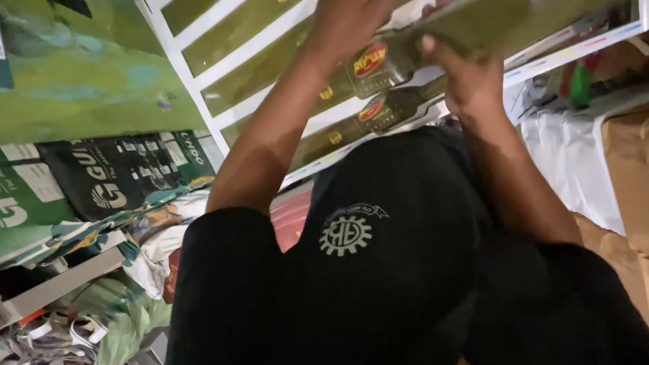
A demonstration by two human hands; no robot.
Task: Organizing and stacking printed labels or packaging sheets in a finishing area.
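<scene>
A large glossy printed sheet (262, 33) with olive-green panels, white bands and red-and-yellow oval labels is held up in front of me. My left hand (347, 16) grips it near the top middle, fingers curled over it. My right hand (465, 77) holds the same sheet a little lower and to the right, thumb on its face. Both forearms reach up from my black shirt (385, 274), which has a white gear emblem and fills the lower part of the view.
A stack of green printed sheets (69, 91) lies at the left, with dark printed sheets (123, 175) below it. Paper scraps (50, 343) pile up at the lower left. Brown paper (637, 179) and a white sheet (568, 159) stand at the right.
</scene>
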